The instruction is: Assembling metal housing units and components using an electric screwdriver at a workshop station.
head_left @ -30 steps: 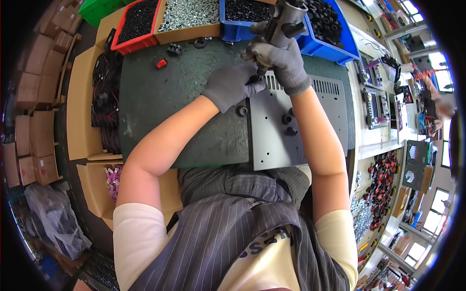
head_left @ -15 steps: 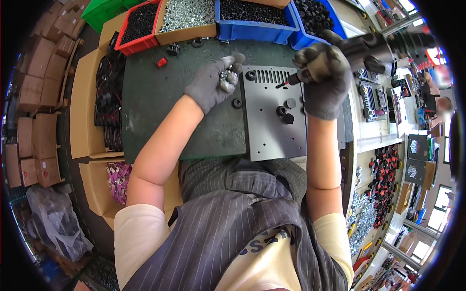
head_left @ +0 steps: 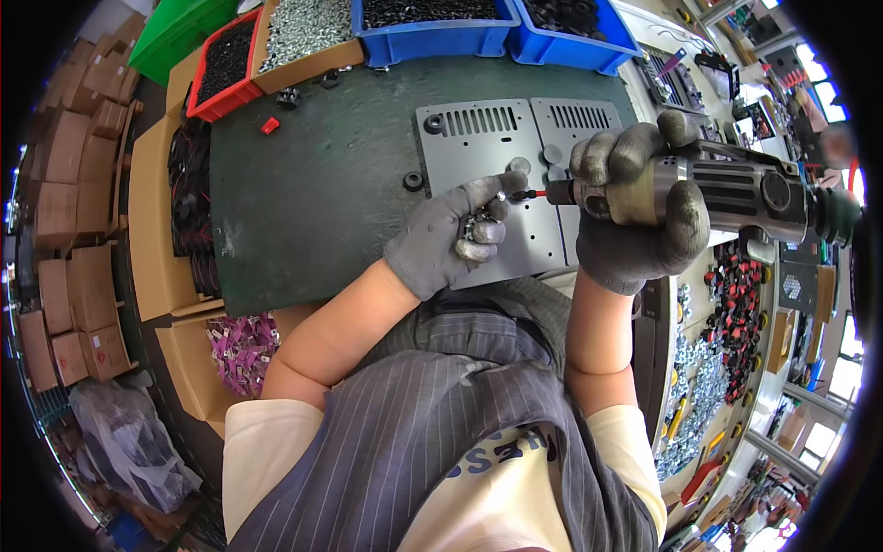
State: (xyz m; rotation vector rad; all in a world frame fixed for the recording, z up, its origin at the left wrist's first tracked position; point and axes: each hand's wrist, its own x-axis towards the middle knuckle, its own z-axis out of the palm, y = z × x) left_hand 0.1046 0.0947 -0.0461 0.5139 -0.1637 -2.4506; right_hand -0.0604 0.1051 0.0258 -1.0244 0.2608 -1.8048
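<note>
My gloved right hand (head_left: 644, 198) is wrapped round a dark power screwdriver (head_left: 750, 195), held sideways with its red-collared bit pointing left. My gloved left hand (head_left: 451, 235) is curled over several small silver screws (head_left: 478, 219). Its thumb and forefinger pinch one screw (head_left: 502, 196) at the tip of the bit. Beneath both hands lies a grey metal plate (head_left: 451, 158) with slots and holes, partly covered by the left hand. A black round rubber foot (head_left: 434, 122) sits on its upper left corner, and a grey disc (head_left: 520, 166) lies near its right edge.
A second slotted plate (head_left: 589, 115) lies alongside on the right. A black ring (head_left: 413, 181) and a red piece (head_left: 269, 125) rest on the dark green table (head_left: 313, 202). Along the back stand a red bin (head_left: 225, 103), a screw-filled cardboard box (head_left: 308, 63) and blue bins (head_left: 437, 44).
My right hand has brought the screwdriver down and level. My left hand has moved right and nearer to me, so the pinched screw meets the bit. The view has shifted, showing more of the second plate.
</note>
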